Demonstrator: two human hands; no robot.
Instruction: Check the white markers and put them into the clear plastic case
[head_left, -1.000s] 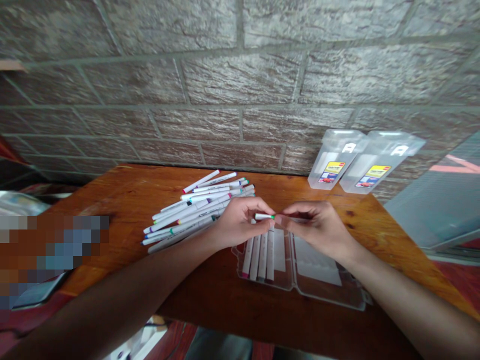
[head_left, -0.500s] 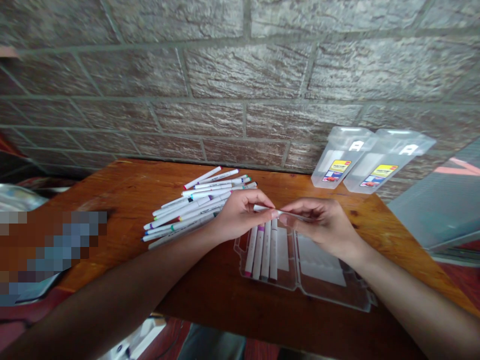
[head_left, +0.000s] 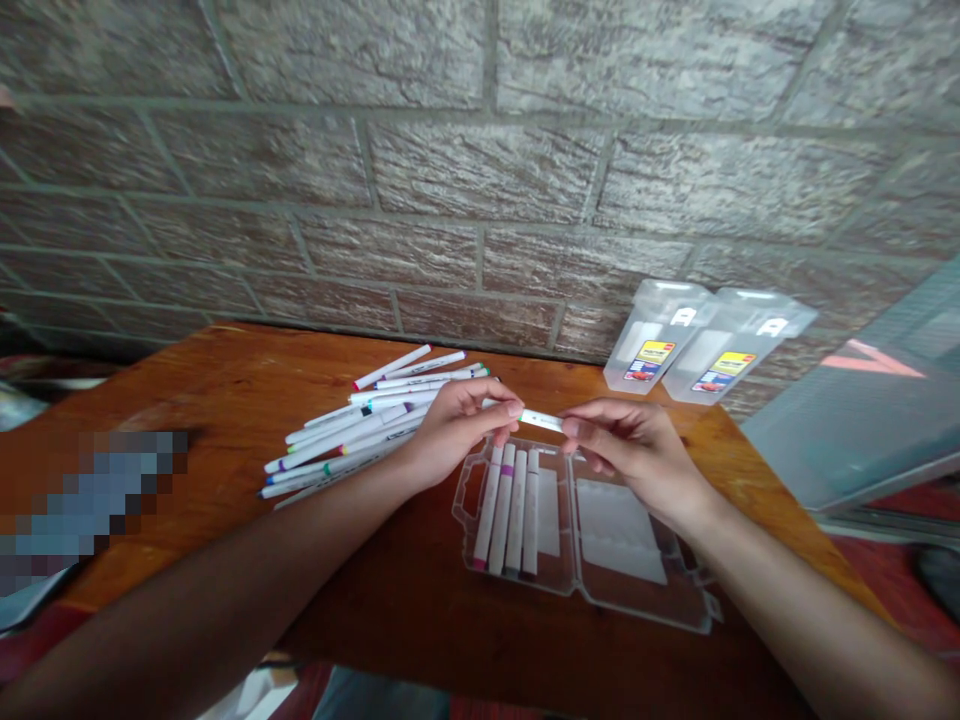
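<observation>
Your left hand and right hand, almost meeting half a second ago, now stand farther apart, pinching a marker toward opposite ends, so more barrel shows. It is aloft near the open case's far edge, outside the row of four markers.

The markers look like smooth, satiny white plastic. The case is clear, shiny plastic, and the white sheets inside look like matt paper. The boxes are cloudy, smooth plastic. The table is glossy, grained wood; the wall is rough, ridged, stone-like.
</observation>
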